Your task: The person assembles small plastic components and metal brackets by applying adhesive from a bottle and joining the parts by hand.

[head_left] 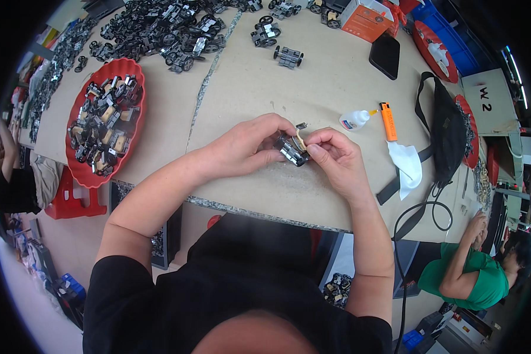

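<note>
Above the near part of the table, my left hand (242, 147) grips a small black-and-silver toy vehicle chassis (291, 152) between thumb and fingers. On its upper right side is a small tan piece (300, 141), pinched by the thumb and forefinger of my right hand (336, 154). The tan piece touches the chassis; whether it is fastened there I cannot tell. Right of my hands lies a small white bottle (354, 120) with a yellow tip, beside an orange lighter-like object (388, 121).
A red scalloped tray (142, 97) of chassis with tan parts stands left. Many chassis (165, 29) are piled at the far left; a few lie far centre. To the right are a phone (384, 56), white cloth (406, 168), black bag (445, 127) and another person in green (475, 274).
</note>
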A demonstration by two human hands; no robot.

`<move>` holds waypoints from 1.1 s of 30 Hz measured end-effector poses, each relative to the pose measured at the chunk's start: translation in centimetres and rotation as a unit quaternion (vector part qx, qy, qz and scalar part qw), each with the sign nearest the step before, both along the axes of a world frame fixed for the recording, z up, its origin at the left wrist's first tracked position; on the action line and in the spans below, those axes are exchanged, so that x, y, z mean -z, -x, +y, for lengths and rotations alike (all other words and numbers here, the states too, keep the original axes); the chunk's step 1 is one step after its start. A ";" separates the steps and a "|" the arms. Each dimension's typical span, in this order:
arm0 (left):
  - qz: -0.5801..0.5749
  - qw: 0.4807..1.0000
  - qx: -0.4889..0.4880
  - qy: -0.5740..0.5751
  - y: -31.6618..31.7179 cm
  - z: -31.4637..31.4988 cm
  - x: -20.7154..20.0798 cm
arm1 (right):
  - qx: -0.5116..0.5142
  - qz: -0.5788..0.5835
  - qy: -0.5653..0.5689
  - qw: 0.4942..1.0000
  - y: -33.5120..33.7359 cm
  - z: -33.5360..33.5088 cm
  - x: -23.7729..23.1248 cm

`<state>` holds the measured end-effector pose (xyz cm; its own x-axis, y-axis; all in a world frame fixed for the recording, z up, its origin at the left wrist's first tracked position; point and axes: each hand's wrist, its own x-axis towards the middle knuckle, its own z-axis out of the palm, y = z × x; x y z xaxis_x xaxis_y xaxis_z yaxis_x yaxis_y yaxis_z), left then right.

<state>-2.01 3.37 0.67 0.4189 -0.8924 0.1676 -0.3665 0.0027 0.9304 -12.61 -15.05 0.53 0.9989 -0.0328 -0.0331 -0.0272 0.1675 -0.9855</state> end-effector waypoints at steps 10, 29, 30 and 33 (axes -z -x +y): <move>0.111 0.993 -0.004 -0.030 -0.3 -0.3 -0.2 | -0.017 -0.037 0.081 0.996 0.0 0.2 -0.5; 0.113 0.993 0.009 -0.014 -0.3 -0.3 -0.4 | 0.007 -0.027 0.119 0.993 0.1 0.4 -0.1; 0.109 0.994 0.008 -0.011 -0.3 -0.3 -0.4 | 0.005 -0.028 0.123 0.992 0.0 0.3 -0.1; 0.094 0.996 0.007 -0.008 -0.2 -0.3 -0.5 | 0.011 -0.018 0.106 0.994 0.0 0.5 -0.2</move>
<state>-1.82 3.08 1.14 0.4297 -0.9000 0.0728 -0.1868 -0.0096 0.9824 -12.66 -14.56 0.68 0.9983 -0.0567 0.0133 0.0108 -0.0441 -0.9990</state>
